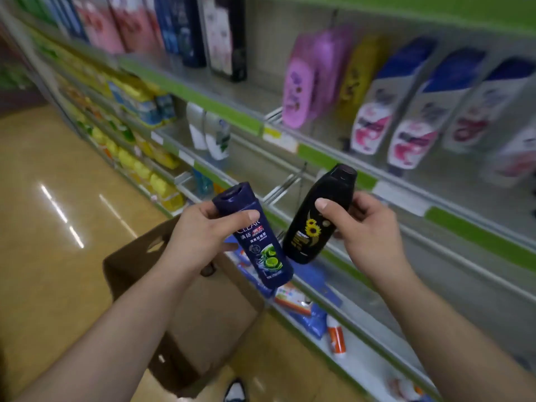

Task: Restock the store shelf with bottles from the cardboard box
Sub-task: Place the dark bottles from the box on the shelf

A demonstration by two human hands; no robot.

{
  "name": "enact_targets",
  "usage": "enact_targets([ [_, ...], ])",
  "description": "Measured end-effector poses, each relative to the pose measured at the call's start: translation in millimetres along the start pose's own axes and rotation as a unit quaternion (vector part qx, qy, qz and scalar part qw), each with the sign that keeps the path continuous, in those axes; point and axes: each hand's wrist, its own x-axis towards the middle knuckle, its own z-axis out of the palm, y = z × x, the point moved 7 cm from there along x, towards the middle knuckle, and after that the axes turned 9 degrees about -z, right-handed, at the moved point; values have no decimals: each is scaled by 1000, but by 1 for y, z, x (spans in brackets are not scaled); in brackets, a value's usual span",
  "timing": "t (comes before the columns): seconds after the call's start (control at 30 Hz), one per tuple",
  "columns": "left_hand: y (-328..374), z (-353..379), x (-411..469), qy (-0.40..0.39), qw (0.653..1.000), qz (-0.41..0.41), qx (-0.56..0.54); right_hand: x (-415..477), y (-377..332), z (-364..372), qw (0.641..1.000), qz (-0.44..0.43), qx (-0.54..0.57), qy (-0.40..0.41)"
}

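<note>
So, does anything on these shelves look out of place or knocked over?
Yes. On the white bottom shelf an orange-and-white container lies on its side among loosely strewn blue packets, whereas the white blue-capped bottles higher up stand in a neat row. Nothing looks spilled.

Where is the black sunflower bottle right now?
In the head view the black sunflower bottle sits just right of centre, gripped by the right hand, tilted beside the dark blue bottle held in the left hand, in front of the shelf.

Glossy plastic bottles, matt brown cardboard box, shiny polished floor.
</note>
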Motion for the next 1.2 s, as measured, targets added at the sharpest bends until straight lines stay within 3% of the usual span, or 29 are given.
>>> enact_targets([
  [0.23, 74, 125, -83, -89, 994, 64, 16, -67, -76, -145, 999, -4, -28, 35],
  [0.53, 115, 255, -139, -187, 974, 107, 73, -124, -102, -271, 994, 2, -18, 106],
  [0.83, 156, 355, -118, -223, 951, 171, 127, -113, -96, -377, 974, 5, -91, 209],
  [1.2, 181, 414, -62, -254, 937, 205, 123, -53, -76, -457, 935, 20, -168, 312],
])
